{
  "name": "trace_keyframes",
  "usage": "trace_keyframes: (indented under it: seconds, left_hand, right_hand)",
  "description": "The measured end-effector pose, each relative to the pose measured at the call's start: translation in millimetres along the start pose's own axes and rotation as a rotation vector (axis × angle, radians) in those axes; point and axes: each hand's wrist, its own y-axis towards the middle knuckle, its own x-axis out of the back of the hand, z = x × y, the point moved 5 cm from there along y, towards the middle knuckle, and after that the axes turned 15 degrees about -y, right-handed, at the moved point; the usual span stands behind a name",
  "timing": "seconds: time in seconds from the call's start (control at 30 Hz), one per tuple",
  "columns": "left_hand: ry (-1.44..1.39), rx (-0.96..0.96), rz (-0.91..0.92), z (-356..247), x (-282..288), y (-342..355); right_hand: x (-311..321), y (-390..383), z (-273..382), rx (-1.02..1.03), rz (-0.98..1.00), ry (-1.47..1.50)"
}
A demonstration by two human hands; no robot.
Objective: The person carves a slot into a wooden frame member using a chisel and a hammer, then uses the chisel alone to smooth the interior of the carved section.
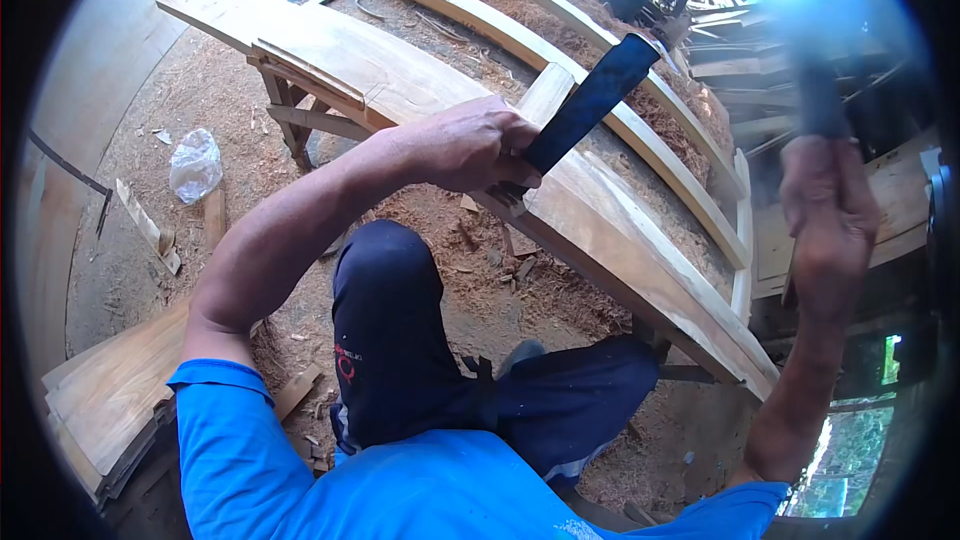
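Note:
My left hand is closed around the lower part of a long, dark, flat-sided tool, just over the plank. The tool tilts up to the right; its kind is not clear. Right beside it a short pale wood piece stands up; whether my fingers also touch it is hidden. Beneath the hand lies a long wooden plank, raised on a support. My right hand is lifted at the right, closed around the dark handle of a blurred tool. Glare and motion smear hide that tool's upper end.
Beyond the plank lies a curved wooden frame with long rails. A wooden trestle stands under the plank's left part. Shavings and sawdust cover the ground. Stacked boards lie at the lower left, near a clear plastic bag.

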Motion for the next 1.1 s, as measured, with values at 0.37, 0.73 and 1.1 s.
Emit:
trace_keyframes:
  seconds: [0.37, 0.73, 1.1]
  left_hand:
    - [0.041, 0.026, 0.002, 0.5, -2.1, 2.3]
    - [-0.024, 0.115, 0.024, 6.8, -6.6, 1.3]
    - [-0.535, 0.083, -0.116, 25.4, 11.2, -16.1]
  right_hand:
    - [-16.4, -3.9, 1.3, 0.062, -0.034, 0.031]
    - [-3.5, -20.4, -21.8, -0.22, -0.182, 0.372]
    - [-10.4, -75.0, -55.3, -0.378, -0.186, 0.347]
